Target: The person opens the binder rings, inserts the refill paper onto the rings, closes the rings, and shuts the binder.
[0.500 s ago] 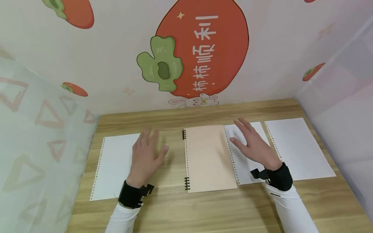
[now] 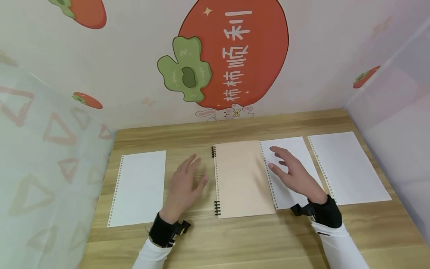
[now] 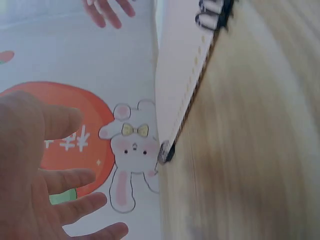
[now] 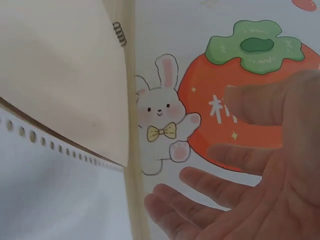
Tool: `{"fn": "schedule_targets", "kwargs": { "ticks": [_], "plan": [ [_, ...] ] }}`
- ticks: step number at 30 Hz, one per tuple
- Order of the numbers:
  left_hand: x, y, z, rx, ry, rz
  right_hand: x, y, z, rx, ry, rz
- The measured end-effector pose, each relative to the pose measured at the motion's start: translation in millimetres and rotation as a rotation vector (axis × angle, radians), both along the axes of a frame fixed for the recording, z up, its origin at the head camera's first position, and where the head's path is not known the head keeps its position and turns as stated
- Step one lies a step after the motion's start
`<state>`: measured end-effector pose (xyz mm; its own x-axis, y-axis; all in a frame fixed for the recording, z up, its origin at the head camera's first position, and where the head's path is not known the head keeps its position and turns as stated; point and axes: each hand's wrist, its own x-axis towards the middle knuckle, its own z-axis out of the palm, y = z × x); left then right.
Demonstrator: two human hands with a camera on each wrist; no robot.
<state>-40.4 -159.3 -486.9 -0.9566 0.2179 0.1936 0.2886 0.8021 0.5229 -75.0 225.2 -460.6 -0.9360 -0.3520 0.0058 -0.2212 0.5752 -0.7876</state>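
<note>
A spiral-bound notebook (image 2: 243,179) with a plain beige page or cover and black coils along its left side lies mid-table. My left hand (image 2: 183,186) hovers just left of those coils, fingers spread and holding nothing. Over the loose white sheet (image 2: 285,198) beside the notebook's right edge hangs my right hand (image 2: 295,173), its fingers relaxed and bare. In the left wrist view the notebook (image 3: 177,70) stands apart from my left fingers. The right wrist view shows the notebook (image 4: 65,60) and the sheet's punched edge, with my right fingers away from both.
Another white punched sheet (image 2: 139,190) lies at the left of the wooden table (image 2: 235,246). One more lined sheet (image 2: 349,168) is at the far right. A wall (image 2: 134,67) printed with persimmons and a rabbit rises behind, and side panels flank the table.
My left hand has moved right, off the left sheet and closer to the notebook's coils. My right hand has shifted slightly, its fingers a little more bent. The head view has tilted a bit.
</note>
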Motion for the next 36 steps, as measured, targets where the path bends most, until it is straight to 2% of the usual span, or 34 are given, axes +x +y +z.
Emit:
{"fn": "schedule_targets", "kwargs": {
  "ticks": [6, 11, 15, 24, 28, 36],
  "plan": [
    [9.4, 13.3, -3.1, 0.008, -0.001, -0.045, 13.2, 1.7, -13.6, -0.073, -0.068, -0.044],
    [16.0, 22.3, -4.4, 0.05, -0.002, -0.083, 15.7, 1.3, -20.9, -0.122, -0.146, -0.071],
    [22.6, 31.2, -6.1, 0.066, -0.028, -0.121, 16.2, -1.6, -27.4, -0.159, -0.172, -0.065],
    [41.2, 58.1, -13.7, -0.037, -0.097, -0.196, 24.3, -10.0, -38.1, -0.206, -0.218, -0.099],
    [46.9, 68.7, -18.9, -0.101, -0.093, -0.227, 26.9, -11.3, -41.1, -0.209, -0.227, -0.113],
    [53.0, 77.9, -25.2, -0.189, -0.101, -0.235, 28.8, -16.6, -42.2, -0.203, -0.226, -0.129]
  ]
}}
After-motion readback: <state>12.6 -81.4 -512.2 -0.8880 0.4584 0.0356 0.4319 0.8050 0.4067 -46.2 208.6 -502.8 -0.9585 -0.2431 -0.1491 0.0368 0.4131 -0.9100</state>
